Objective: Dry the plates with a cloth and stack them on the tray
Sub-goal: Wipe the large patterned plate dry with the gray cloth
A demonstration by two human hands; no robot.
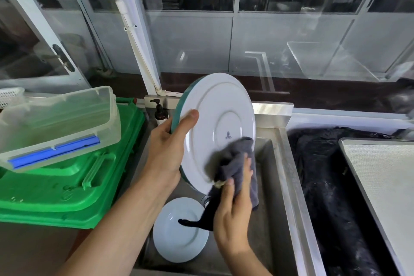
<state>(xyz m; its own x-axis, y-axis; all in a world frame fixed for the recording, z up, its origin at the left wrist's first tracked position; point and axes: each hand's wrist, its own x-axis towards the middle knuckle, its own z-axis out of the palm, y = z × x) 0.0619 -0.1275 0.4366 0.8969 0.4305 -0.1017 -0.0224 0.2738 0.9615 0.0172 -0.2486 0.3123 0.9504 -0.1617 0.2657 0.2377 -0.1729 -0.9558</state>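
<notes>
Two bare hands work over a stainless steel sink in the head view. The left hand grips a large round white plate with a teal rim by its left edge, thumb curled across the white underside, fingers hidden behind. That plate is held nearly upright above the basin, its underside with a small printed mark facing the camera. The right hand clutches a dark grey cloth, fingers curled round the bunched fabric and pressing it against the plate's lower right part; a loose end hangs down. Below, a smaller white plate lies flat in the sink. Left of the basin sits a green plastic tray with a clear plastic container on top. A dark pump bottle stands behind the sink.
</notes>
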